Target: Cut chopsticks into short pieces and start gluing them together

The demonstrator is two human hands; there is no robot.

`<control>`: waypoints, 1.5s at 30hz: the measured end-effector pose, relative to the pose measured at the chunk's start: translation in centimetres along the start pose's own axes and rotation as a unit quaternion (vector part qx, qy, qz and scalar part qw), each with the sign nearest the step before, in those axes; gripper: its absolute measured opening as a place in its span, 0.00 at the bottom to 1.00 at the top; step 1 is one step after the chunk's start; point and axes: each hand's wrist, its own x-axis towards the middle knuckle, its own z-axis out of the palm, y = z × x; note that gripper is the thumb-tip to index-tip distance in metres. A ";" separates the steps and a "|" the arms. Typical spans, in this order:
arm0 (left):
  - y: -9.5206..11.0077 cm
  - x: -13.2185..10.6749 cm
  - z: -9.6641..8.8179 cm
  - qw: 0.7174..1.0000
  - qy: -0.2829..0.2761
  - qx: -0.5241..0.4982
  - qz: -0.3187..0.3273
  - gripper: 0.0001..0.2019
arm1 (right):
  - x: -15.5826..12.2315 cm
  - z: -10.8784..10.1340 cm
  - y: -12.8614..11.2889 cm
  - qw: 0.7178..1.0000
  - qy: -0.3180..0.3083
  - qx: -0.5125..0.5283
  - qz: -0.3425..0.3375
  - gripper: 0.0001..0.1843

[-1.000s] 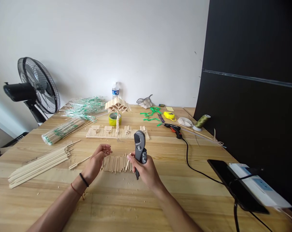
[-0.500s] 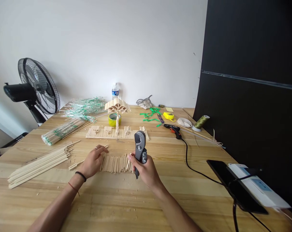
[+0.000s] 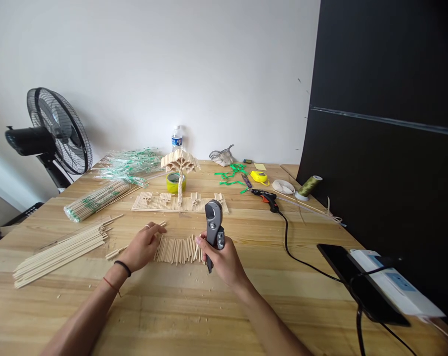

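Observation:
My right hand (image 3: 224,260) grips a grey cutter tool (image 3: 213,226) and holds it upright just right of a row of short cut wooden sticks (image 3: 177,248) on the wooden table (image 3: 179,316). My left hand (image 3: 144,243) rests palm down at the left end of that row, its fingers curled over the sticks. A loose stick (image 3: 117,252) lies just left of that hand. Behind the row stands a stick model (image 3: 179,188) with a flat base and a small roofed post.
Long sticks (image 3: 61,252) lie at the left, a wrapped bundle (image 3: 96,200) behind them. A glue gun (image 3: 266,198) with its black cord, yellow tape (image 3: 175,182), a thread spool (image 3: 310,186) and a phone (image 3: 361,282) are on the right. A fan (image 3: 57,131) stands at far left.
My left hand came down from above the table and now rests on the left end of the cut sticks. The right hand with the cutter has barely moved.

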 end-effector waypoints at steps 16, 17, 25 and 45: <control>-0.5 0.0 0.0 1.000 -0.014 0.012 0.001 0.18 | 0.0 -0.1 0.1 1.000 -0.002 0.013 0.002 0.29; -0.4 0.0 0.0 1.000 -0.014 0.013 0.002 0.17 | 0.0 -0.1 0.1 1.000 -0.002 0.013 0.002 0.29; 0.0 0.1 -0.7 0.999 0.000 0.054 0.002 0.12 | 0.1 0.0 0.5 1.000 -0.004 0.020 0.001 0.26; 3.6 -1.7 1.2 0.988 0.015 0.042 0.145 0.05 | 0.3 -0.3 0.7 0.994 0.014 0.097 -0.045 0.16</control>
